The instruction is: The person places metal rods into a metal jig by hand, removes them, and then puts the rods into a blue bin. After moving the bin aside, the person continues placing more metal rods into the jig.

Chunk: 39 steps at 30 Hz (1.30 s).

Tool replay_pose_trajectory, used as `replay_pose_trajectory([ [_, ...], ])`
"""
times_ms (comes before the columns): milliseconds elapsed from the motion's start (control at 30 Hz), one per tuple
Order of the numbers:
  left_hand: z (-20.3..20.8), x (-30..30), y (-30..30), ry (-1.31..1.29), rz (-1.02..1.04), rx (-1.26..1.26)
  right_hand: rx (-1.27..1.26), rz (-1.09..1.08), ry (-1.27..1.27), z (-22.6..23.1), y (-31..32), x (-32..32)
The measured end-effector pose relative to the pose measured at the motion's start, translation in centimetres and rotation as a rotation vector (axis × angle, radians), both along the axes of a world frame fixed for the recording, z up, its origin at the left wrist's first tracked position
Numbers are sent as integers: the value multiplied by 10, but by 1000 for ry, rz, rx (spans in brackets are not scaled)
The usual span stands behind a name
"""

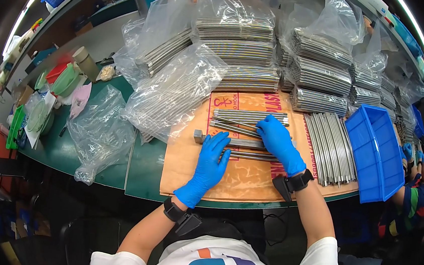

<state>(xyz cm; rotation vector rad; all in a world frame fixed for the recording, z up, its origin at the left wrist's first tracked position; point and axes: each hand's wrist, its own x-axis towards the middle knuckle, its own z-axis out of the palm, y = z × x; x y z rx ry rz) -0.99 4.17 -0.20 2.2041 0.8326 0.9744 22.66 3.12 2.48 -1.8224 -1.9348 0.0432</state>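
My left hand (208,167), in a blue glove, has its fingers spread over the left end of a grey metal bar (244,143) with a blocky end. My right hand (280,142), also gloved in blue, is closed at its fingertips around the right part of a thin metal rod (235,121), which lies slightly slanted. Above the bar a small row of shiny rods (248,116) lies on brown printed paper (247,186). More rods (255,156) run along the bar's near side, partly covered by my hands.
Bundles of rods (323,74) in clear plastic bags are stacked at the back. Loose rods (329,150) lie side by side on the right, next to a tilted blue bin (374,154). A crumpled plastic bag (98,132) rests on the green table (145,169). Another person's arm (412,173) shows far right.
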Motion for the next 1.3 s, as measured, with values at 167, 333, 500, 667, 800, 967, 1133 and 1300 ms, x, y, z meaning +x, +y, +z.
replay_pose_trajectory([
  [167,18,3,-4,99,-6,224,176,-25,28,12,-36,-27],
  [333,15,10,0,347,3,314,229,25,38,-1,-43,-33],
  [500,16,9,6,411,26,347,256,10,55,-4,-42,-37],
  [667,14,11,10,386,15,326,259,-4,69,-11,-39,-35],
  [800,14,13,12,433,6,354,255,1,48,-9,-37,-35],
  [967,12,10,12,485,53,418,259,49,-29,-7,-34,-37],
  [1133,10,11,10,427,59,398,152,59,-24,8,-46,-37],
  [1300,5,8,9,392,34,356,131,112,55,7,-34,-32],
])
